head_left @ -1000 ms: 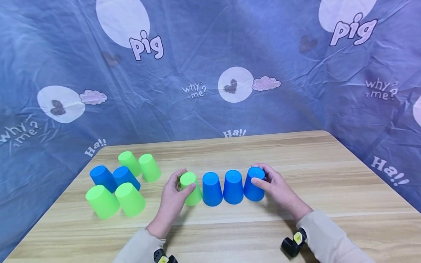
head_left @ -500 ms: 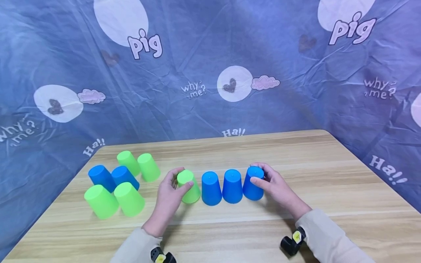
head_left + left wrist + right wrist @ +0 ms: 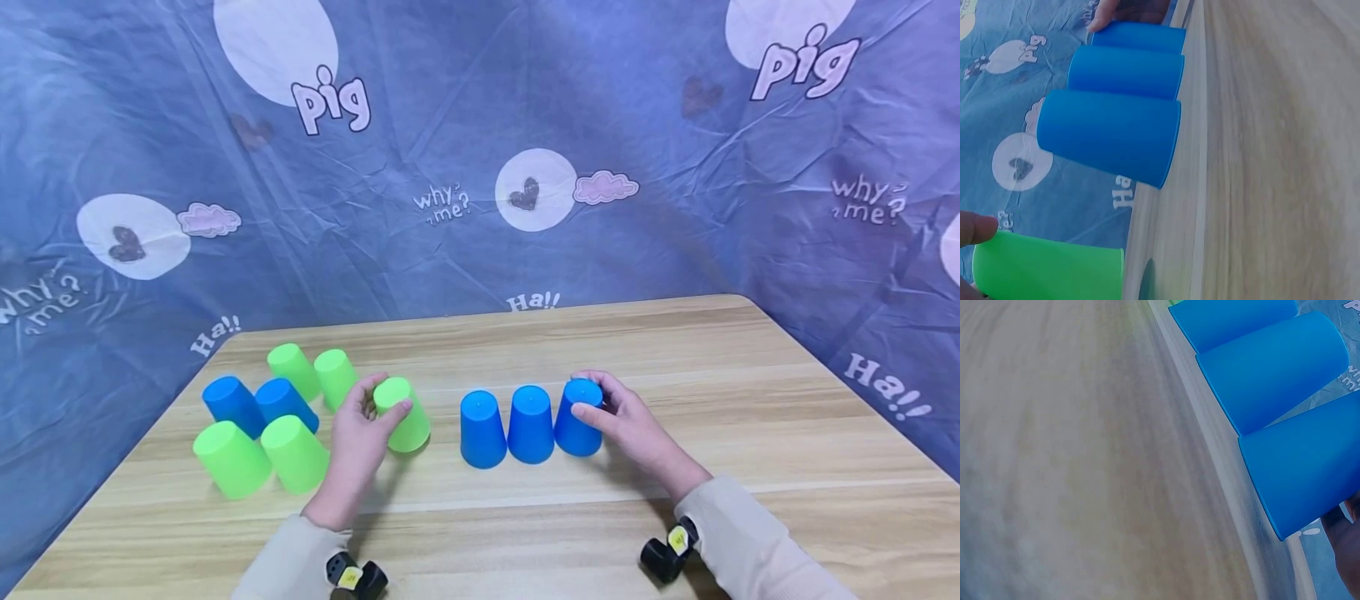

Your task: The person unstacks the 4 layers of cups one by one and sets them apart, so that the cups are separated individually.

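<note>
My left hand (image 3: 356, 443) grips an upside-down green cup (image 3: 405, 421), thumb on the near side and fingers behind it. In the left wrist view a narrow gap and a shadow show between the rim of that green cup (image 3: 1050, 269) and the table. To the right, three blue cups stand upside down in a row. Around the rightmost blue cup (image 3: 576, 432) my right hand (image 3: 633, 433) is curled, its thumb across the front. The middle blue cup (image 3: 531, 427) is close beside it, and the left blue cup (image 3: 482, 432) ends the row.
On the left of the wooden table (image 3: 480, 533) several more upside-down cups stand in a group, green (image 3: 232, 462) in front and behind, with a blue cup (image 3: 287, 407) and another blue between. A printed blue cloth (image 3: 420, 267) hangs behind the table's back edge.
My left hand has carried the green cup leftward, away from the blue row and nearer the group on the left. The right hand and the three blue cups have stayed put.
</note>
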The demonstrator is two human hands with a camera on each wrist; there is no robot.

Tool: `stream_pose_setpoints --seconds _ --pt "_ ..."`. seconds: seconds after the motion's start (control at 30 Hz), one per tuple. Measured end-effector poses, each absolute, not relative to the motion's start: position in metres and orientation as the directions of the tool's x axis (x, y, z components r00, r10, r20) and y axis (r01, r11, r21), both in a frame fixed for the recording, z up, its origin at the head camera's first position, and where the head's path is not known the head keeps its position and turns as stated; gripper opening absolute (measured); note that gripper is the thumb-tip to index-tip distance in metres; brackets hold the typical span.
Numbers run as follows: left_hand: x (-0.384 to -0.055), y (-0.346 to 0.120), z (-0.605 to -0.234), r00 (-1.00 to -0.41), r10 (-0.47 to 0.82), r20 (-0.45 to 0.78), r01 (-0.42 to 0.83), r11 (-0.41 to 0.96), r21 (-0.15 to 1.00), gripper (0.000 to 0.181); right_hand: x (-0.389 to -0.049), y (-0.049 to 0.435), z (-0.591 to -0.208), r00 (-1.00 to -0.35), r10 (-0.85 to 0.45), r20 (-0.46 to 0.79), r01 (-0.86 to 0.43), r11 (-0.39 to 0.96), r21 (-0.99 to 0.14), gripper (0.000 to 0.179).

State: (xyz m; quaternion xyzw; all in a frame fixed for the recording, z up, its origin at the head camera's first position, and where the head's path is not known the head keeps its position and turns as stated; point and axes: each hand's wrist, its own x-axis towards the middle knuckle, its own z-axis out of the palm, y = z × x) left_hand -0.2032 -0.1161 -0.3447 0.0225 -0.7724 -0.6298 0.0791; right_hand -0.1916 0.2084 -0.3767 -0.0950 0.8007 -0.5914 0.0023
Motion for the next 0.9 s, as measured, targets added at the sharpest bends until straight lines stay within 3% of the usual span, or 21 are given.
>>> stream_pose_setpoints --seconds 0.3,0.7,0.9 --pt "-0.206 -0.13 -0.341 -0.966 -0.236 0.107 0.029 0.311 0.95 0.055 -0.192 0.208 -0.377 -0.983 -0.154 0.103 -0.144 0.286 -0.947 0.048" --pt "-0.209 -0.139 -0.341 -0.905 -0.41 0.112 0.019 0.223 0.975 0.055 -0.193 0.209 -0.378 -0.98 -0.16 0.121 -0.163 0.286 -0.944 0.047" --pt "-0.21 -0.141 -0.341 -0.899 -0.428 0.091 0.001 0.207 0.978 0.059 -0.193 0.209 -0.378 -0.979 -0.16 0.123 -0.165 0.281 -0.946 0.047"
